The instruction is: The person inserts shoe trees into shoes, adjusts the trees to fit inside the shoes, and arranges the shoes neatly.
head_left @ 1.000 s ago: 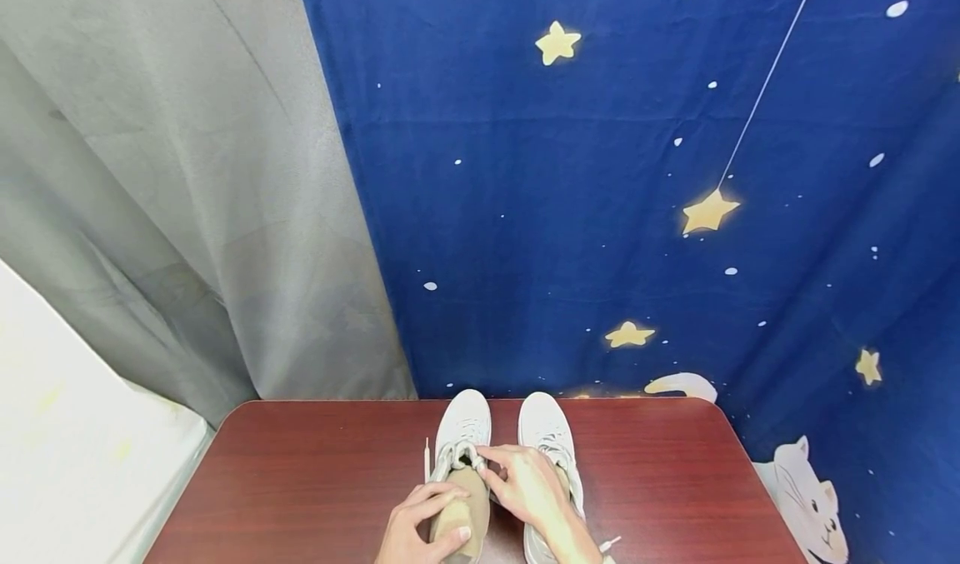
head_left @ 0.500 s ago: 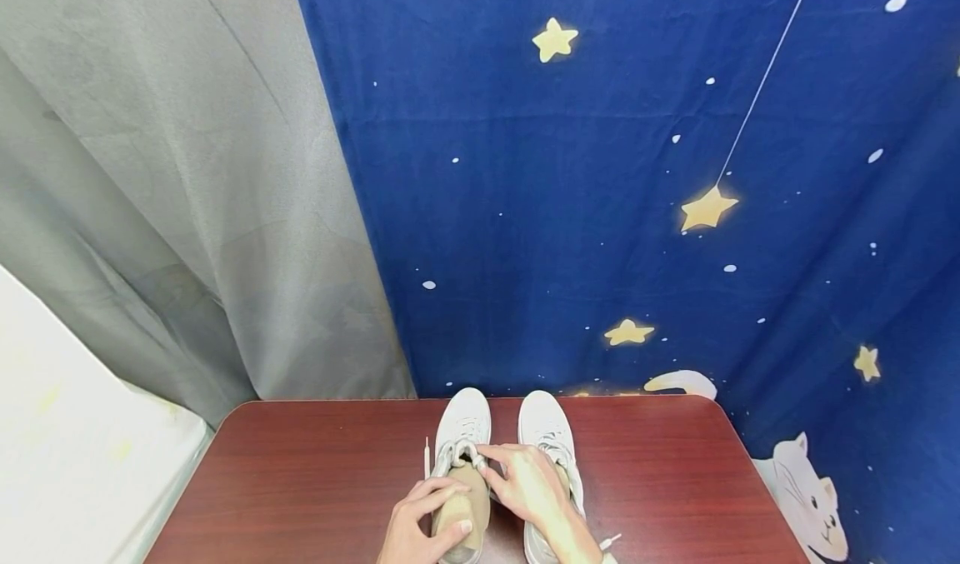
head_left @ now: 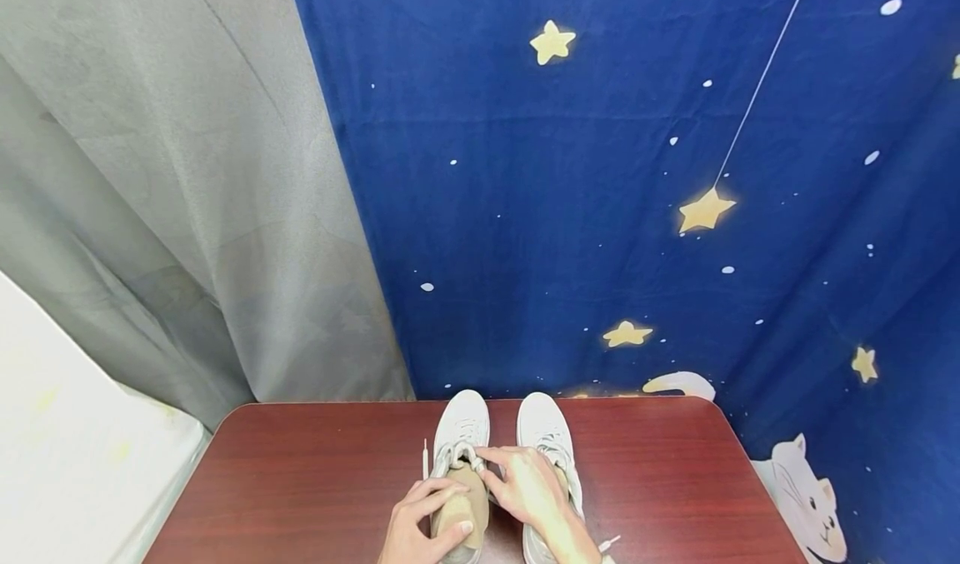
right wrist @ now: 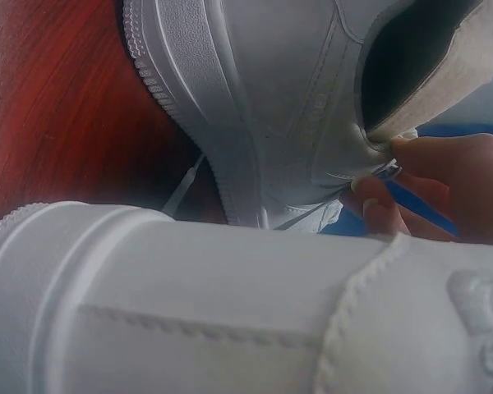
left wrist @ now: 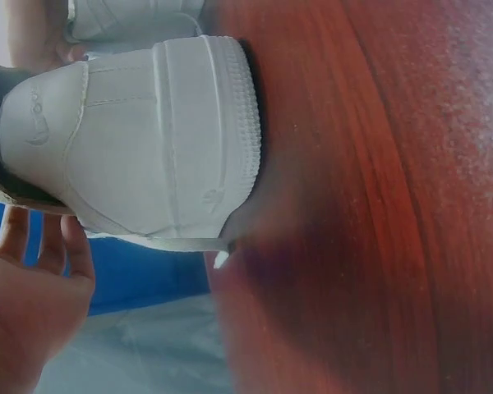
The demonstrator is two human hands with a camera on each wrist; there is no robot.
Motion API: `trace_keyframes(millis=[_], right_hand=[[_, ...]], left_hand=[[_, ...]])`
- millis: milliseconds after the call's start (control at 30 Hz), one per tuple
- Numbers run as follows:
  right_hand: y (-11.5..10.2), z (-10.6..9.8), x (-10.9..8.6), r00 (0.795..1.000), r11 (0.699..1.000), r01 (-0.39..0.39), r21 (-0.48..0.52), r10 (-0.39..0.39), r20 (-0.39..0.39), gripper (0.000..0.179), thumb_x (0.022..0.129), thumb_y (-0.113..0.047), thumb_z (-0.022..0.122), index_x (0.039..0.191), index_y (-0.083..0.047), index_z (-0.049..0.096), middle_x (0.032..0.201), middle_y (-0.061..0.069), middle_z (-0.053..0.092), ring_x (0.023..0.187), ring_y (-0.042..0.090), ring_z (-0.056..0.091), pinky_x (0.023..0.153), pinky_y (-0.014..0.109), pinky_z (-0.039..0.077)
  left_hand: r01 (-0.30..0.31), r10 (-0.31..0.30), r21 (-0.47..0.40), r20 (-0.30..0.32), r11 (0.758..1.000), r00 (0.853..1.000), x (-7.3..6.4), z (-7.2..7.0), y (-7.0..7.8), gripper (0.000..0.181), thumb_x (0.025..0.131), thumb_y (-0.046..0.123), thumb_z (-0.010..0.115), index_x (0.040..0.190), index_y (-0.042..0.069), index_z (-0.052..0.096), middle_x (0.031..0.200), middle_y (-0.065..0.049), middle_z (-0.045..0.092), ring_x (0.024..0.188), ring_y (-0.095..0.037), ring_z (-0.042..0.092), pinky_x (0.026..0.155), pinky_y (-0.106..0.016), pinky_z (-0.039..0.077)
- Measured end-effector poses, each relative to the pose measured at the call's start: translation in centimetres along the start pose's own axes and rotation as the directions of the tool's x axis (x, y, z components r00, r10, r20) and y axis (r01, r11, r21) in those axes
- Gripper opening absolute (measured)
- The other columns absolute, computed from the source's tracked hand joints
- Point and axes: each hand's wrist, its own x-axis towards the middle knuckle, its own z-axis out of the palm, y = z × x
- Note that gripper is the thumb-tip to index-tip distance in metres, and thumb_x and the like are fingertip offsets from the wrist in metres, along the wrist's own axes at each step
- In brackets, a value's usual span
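Two white sneakers stand side by side with toes pointing away: the left sneaker point(head_left: 462, 418) and the right sneaker point(head_left: 542, 420). A beige flap, apparently the left sneaker's tongue point(head_left: 467, 491), is folded back over its opening. My left hand point(head_left: 415, 524) holds this flap, fingers on the left and thumb on the right. With thumb and fingertips, my right hand point(head_left: 528, 485) pinches the white shoelace point(right wrist: 316, 205) at the top eyelets of the left sneaker. My right forearm crosses over the right sneaker and hides part of it.
Both sneakers stand on a reddish-brown wooden table point(head_left: 330, 472). One loose lace end point(head_left: 425, 460) lies left of the left sneaker, another lace tip point(head_left: 610, 543) right of the right one. Behind hang a grey curtain point(head_left: 202, 172) and a blue star-patterned curtain point(head_left: 540, 231).
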Motion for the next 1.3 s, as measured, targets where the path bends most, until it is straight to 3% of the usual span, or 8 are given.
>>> trace_keyframes(millis=[500, 667, 867, 1033, 1167, 1300], right_hand=[[-0.3, -0.1, 0.0, 1.0, 1.0, -0.011, 0.004, 0.011, 0.01, 0.029, 0.079, -0.027, 0.068, 0.107, -0.028, 0.067, 0.092, -0.015, 0.066, 0.067, -0.002, 0.056, 0.06, 0.021, 0.046], [-0.4, -0.2, 0.1, 1.0, 1.0, -0.017, 0.003, 0.017, 0.022, 0.029, 0.079, -0.028, 0.067, 0.108, -0.029, 0.067, 0.094, -0.016, 0.066, 0.069, -0.004, 0.056, 0.061, 0.02, 0.046], [-0.3, -0.2, 0.1, 1.0, 1.0, -0.021, -0.006, 0.021, 0.022, 0.029, 0.079, -0.028, 0.067, 0.108, -0.029, 0.067, 0.095, -0.017, 0.066, 0.067, -0.002, 0.056, 0.06, 0.021, 0.046], [-0.3, -0.1, 0.1, 0.999, 1.0, -0.023, 0.007, 0.023, 0.028, 0.03, 0.079, -0.028, 0.068, 0.108, -0.029, 0.067, 0.093, -0.017, 0.066, 0.064, -0.001, 0.055, 0.059, 0.02, 0.045], [-0.2, -0.1, 0.0, 0.999, 0.999, -0.035, -0.001, 0.035, 0.027, 0.029, 0.079, -0.028, 0.067, 0.108, -0.03, 0.067, 0.092, -0.017, 0.066, 0.063, -0.001, 0.055, 0.058, 0.02, 0.045], [-0.2, -0.2, 0.0, 0.999, 1.0, -0.031, -0.003, 0.031, 0.03, 0.029, 0.079, -0.028, 0.067, 0.108, -0.03, 0.067, 0.093, -0.017, 0.066, 0.064, -0.002, 0.055, 0.057, 0.02, 0.045]], left_hand=[[-0.048, 0.048, 0.009, -0.006, 0.999, 0.999, 0.0, -0.3, 0.0, 0.043, 0.069, 0.027, 0.079, 0.11, 0.025, 0.065, 0.105, 0.011, 0.06, 0.096, -0.008, 0.055, 0.081, -0.016, 0.039], [-0.066, 0.069, -0.066, 0.034, 0.996, 0.997, 0.0, -1.1, 0.3, 0.051, 0.071, 0.022, 0.077, 0.118, 0.014, 0.061, 0.112, 0.005, 0.061, 0.102, -0.011, 0.056, 0.087, -0.013, 0.037], [-0.164, 0.175, -0.224, 0.031, 0.961, 0.984, 0.7, -2.2, 1.5, 0.053, 0.069, 0.006, 0.077, 0.118, 0.0, 0.059, 0.117, -0.013, 0.06, 0.108, -0.023, 0.056, 0.094, -0.017, 0.035], [-0.225, 0.247, -0.358, 0.019, 0.906, 0.969, 0.2, -1.6, -0.1, 0.051, 0.069, -0.004, 0.074, 0.117, -0.006, 0.058, 0.12, -0.023, 0.055, 0.113, -0.03, 0.052, 0.097, -0.021, 0.034], [-0.232, 0.259, -0.352, 0.03, 0.907, 0.965, 0.1, -1.4, -0.8, 0.05, 0.069, -0.002, 0.075, 0.117, -0.004, 0.059, 0.12, -0.019, 0.056, 0.112, -0.028, 0.053, 0.097, -0.021, 0.034], [-0.244, 0.27, -0.324, 0.035, 0.914, 0.962, 0.5, -1.6, -0.4, 0.052, 0.067, -0.001, 0.076, 0.116, -0.003, 0.06, 0.117, -0.018, 0.059, 0.109, -0.026, 0.055, 0.096, -0.02, 0.035]])
